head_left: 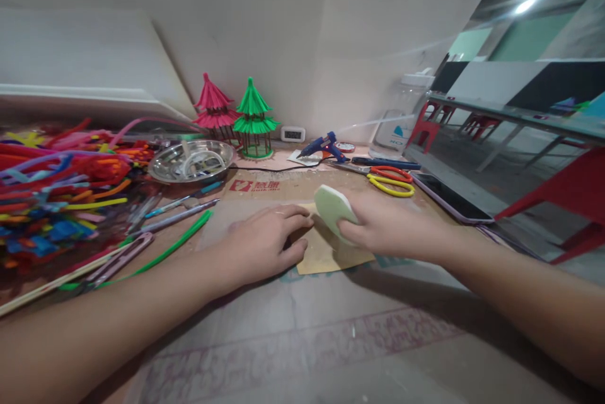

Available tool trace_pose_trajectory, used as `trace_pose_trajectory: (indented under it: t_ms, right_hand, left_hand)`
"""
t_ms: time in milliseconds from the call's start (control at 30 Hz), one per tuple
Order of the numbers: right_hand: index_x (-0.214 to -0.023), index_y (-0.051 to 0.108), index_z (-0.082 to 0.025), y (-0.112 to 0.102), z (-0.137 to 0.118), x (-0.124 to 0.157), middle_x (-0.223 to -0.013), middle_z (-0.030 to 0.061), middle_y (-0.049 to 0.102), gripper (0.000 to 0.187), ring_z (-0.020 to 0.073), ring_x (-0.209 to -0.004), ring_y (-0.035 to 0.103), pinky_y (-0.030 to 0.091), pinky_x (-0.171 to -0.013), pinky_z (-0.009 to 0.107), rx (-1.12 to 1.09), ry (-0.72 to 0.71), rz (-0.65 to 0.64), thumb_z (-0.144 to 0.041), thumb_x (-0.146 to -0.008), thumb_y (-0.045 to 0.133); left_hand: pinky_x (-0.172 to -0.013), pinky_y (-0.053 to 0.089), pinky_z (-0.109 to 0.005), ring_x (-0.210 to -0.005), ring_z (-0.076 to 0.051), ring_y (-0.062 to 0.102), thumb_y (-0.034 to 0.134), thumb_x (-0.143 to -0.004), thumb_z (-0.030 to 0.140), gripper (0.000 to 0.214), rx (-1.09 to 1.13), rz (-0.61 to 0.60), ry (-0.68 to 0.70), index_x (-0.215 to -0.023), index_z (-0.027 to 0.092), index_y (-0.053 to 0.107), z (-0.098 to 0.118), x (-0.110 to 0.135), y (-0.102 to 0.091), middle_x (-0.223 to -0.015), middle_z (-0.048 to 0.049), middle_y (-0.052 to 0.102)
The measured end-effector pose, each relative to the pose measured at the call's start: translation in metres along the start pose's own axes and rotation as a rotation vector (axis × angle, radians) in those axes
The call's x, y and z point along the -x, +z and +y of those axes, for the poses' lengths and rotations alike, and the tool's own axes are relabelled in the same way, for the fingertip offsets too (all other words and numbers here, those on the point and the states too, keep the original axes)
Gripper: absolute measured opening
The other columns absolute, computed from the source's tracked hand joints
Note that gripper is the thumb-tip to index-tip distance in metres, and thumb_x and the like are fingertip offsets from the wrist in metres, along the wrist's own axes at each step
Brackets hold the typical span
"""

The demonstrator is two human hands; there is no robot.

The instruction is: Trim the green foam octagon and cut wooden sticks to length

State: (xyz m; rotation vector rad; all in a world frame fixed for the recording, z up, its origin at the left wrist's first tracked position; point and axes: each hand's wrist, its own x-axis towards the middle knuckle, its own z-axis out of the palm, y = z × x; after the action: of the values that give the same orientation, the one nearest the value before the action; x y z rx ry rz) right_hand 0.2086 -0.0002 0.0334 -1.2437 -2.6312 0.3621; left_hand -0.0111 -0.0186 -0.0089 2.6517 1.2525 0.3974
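Observation:
A thin, pale green piece with a rounded outline and a white edge [334, 213] is tilted up on its side, gripped between the thumb and fingers of my right hand [368, 224]. Below it lies a square of yellow paper [331, 259], flat on the covered work surface. My left hand [269, 240] rests palm down at the paper's left side, thumb and fingers apart, fingertips on the paper's edge. The right hand's far fingers are hidden behind the pale piece.
Colourful pipe cleaners [66, 183] heap at left beside a metal dish [158, 174]. Behind stand a pink pagoda model [215, 104] and a green one [255, 117]. A blue glue gun [326, 147], scissors [391, 183], a phone [449, 197] and a clear bottle [394, 123] are at right.

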Motion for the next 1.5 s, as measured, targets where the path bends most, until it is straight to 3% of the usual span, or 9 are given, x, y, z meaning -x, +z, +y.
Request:
trace_pose_trajectory:
  t_ms: [67, 233, 533, 700, 933, 1033, 1200, 1300, 1500]
  right_hand:
    - [-0.08, 0.055, -0.02, -0.005, 0.0, 0.004, -0.072, 0.0038, 0.063, 0.008, 0.0178, -0.063, 0.053, 0.035, -0.056, 0.028, -0.034, 0.006, -0.025, -0.021, -0.076, 0.048]
    - [-0.093, 0.057, -0.017, 0.016, 0.015, -0.017, -0.083, 0.0042, 0.064, 0.019, 0.0178, -0.07, 0.054, 0.039, -0.063, 0.028, -0.187, 0.052, 0.263, -0.022, -0.08, 0.045]
    - [-0.066, 0.053, -0.019, -0.015, 0.004, 0.012, -0.06, 0.0006, 0.057, 0.01, 0.0131, -0.052, 0.047, 0.028, -0.048, 0.025, -0.117, 0.029, -0.154, -0.02, -0.076, 0.053]
    - [-0.086, 0.058, -0.018, 0.015, 0.009, -0.007, -0.075, 0.004, 0.062, 0.013, 0.0159, -0.063, 0.049, 0.034, -0.056, 0.026, -0.092, 0.035, 0.21, -0.025, -0.083, 0.047]
    - [-0.072, 0.053, -0.02, -0.008, 0.001, 0.012, -0.068, 0.0019, 0.06, 0.009, 0.0131, -0.056, 0.049, 0.032, -0.051, 0.026, -0.093, -0.018, -0.124, -0.019, -0.079, 0.049]
    - [-0.073, 0.054, -0.021, -0.016, -0.004, 0.022, -0.059, -0.0013, 0.057, 0.009, 0.0112, -0.044, 0.048, 0.033, -0.043, 0.025, -0.345, 0.074, -0.175, -0.026, -0.081, 0.053]
    - [-0.092, 0.056, -0.019, 0.025, 0.007, -0.001, -0.065, -0.0002, 0.061, 0.031, 0.0103, -0.045, 0.052, 0.038, -0.042, 0.023, -1.148, 0.165, 0.261, -0.047, -0.08, 0.063]
    - [-0.086, 0.058, -0.016, 0.048, 0.017, -0.015, -0.058, 0.0008, 0.062, 0.043, 0.0091, -0.045, 0.052, 0.041, -0.044, 0.021, -1.427, 0.175, 0.129, -0.055, -0.074, 0.07]
    - [-0.088, 0.056, -0.015, 0.056, 0.022, -0.018, -0.056, 0.0015, 0.065, 0.047, 0.0082, -0.043, 0.054, 0.042, -0.042, 0.018, -1.465, 0.145, 0.044, -0.055, -0.071, 0.075]
  left_hand:
    - [-0.103, 0.044, -0.041, -0.126, -0.028, 0.051, 0.05, -0.089, 0.032, 0.039, 0.011, 0.013, 0.017, -0.125, 0.023, 0.062, 0.0, 0.0, 0.0, -0.136, -0.0079, 0.057]
    - [-0.1, 0.046, -0.04, -0.122, -0.028, 0.054, 0.049, -0.089, 0.033, 0.037, 0.006, 0.012, -0.014, -0.121, 0.023, 0.063, -0.001, 0.0, 0.002, -0.136, -0.0081, 0.057]
    - [-0.101, 0.046, -0.038, -0.12, -0.027, 0.056, 0.053, -0.088, 0.035, 0.035, 0.087, 0.066, 0.016, -0.12, 0.024, 0.064, -0.004, 0.002, 0.003, -0.133, -0.0076, 0.059]
    - [-0.101, 0.046, -0.044, -0.12, -0.029, 0.056, 0.049, -0.089, 0.034, 0.039, -0.005, 0.017, -0.001, -0.124, 0.022, 0.061, -0.003, -0.001, 0.002, -0.135, -0.0096, 0.057]
    - [-0.103, 0.044, -0.042, -0.123, -0.028, 0.054, 0.05, -0.089, 0.033, 0.038, 0.035, 0.031, 0.005, -0.124, 0.023, 0.062, -0.002, 0.001, 0.001, -0.135, -0.0087, 0.058]
    - [-0.102, 0.045, -0.041, -0.12, -0.027, 0.056, 0.055, -0.086, 0.032, 0.033, 0.163, 0.085, 0.017, -0.117, 0.024, 0.065, -0.004, 0.002, 0.001, -0.129, -0.0075, 0.062]
    - [-0.095, 0.048, -0.039, -0.107, -0.024, 0.062, 0.047, -0.091, 0.027, 0.029, 0.328, 0.149, -0.054, -0.115, 0.021, 0.063, -0.008, -0.002, -0.002, -0.117, -0.0074, 0.068]
    - [-0.092, 0.048, -0.036, -0.105, -0.022, 0.061, 0.046, -0.093, 0.029, 0.026, 0.363, 0.242, -0.087, -0.111, 0.018, 0.061, -0.008, -0.001, -0.003, -0.113, -0.0083, 0.067]
    - [-0.094, 0.043, -0.034, -0.107, -0.022, 0.057, 0.044, -0.096, 0.027, 0.022, 0.334, 0.353, 0.018, -0.108, 0.017, 0.059, -0.002, 0.006, -0.004, -0.112, -0.0085, 0.063]
